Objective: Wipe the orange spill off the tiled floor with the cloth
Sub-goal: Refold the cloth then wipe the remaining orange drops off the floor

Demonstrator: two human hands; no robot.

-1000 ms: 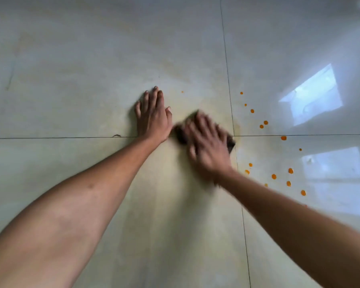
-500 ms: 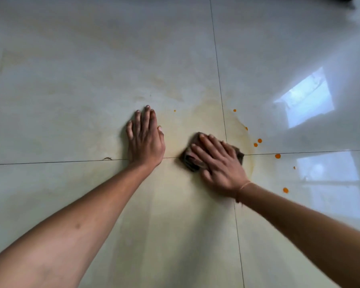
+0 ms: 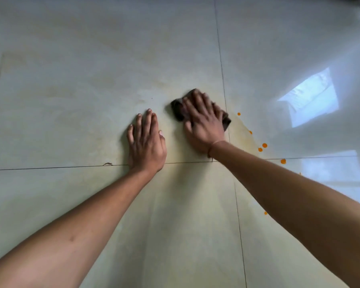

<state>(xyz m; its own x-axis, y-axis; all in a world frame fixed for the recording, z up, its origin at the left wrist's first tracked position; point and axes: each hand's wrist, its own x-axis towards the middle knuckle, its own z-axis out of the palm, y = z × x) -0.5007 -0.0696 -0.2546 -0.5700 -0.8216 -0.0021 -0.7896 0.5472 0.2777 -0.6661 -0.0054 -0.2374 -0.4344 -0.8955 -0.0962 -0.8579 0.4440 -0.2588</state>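
Observation:
A dark brown cloth [image 3: 178, 110] lies bunched on the pale glossy tiled floor [image 3: 92, 80], just left of a vertical grout line. My right hand [image 3: 204, 123] lies flat on top of it and presses it down, fingers spread and slightly blurred. My left hand [image 3: 147, 142] rests palm down on the bare tile beside it, fingers together, holding nothing. Orange drops [image 3: 264, 145] dot the floor to the right of the cloth, and a faint yellowish smear [image 3: 240, 129] runs between them and the cloth.
Grout lines cross near my right wrist [image 3: 212, 161]. Bright window reflections [image 3: 312, 98] shine on the tiles at the right. A small dark chip [image 3: 108, 164] marks the horizontal grout line at the left.
My right hand has pushed the cloth away from me, past the horizontal grout line. Several drops near the grout crossing are gone, leaving a smear. My left hand stays planted.

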